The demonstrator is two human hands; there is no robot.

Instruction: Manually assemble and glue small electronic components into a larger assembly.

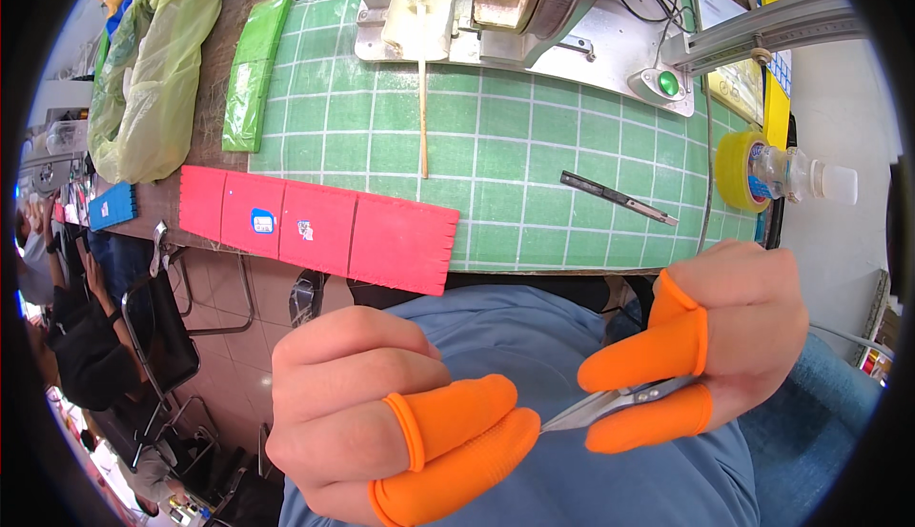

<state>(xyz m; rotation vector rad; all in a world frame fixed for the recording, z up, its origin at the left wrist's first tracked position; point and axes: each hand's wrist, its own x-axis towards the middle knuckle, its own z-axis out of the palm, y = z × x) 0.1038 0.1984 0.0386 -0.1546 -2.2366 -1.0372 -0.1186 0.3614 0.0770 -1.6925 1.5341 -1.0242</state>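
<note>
Over my lap, my right hand [720,336] grips a pair of small pointed thread snips [583,413] between orange-covered thumb and finger. The snips' narrow tips reach the fingertips of my left hand [381,422]. My left thumb and forefinger, also in orange rubber finger covers, are pressed together in a pinch. Whatever lies between them is hidden or too fine to make out. Both hands are nearer to me than the table's front edge. Blue cloth [543,336] covers my lap beneath them.
On the green gridded mat [515,212] lie a slim cutter knife [620,198] and a red panelled strip [315,227]. A green strip [255,74], a plastic bag [152,70], a metal machine [534,3] and yellow tape [739,170] stand around. People sit at far left.
</note>
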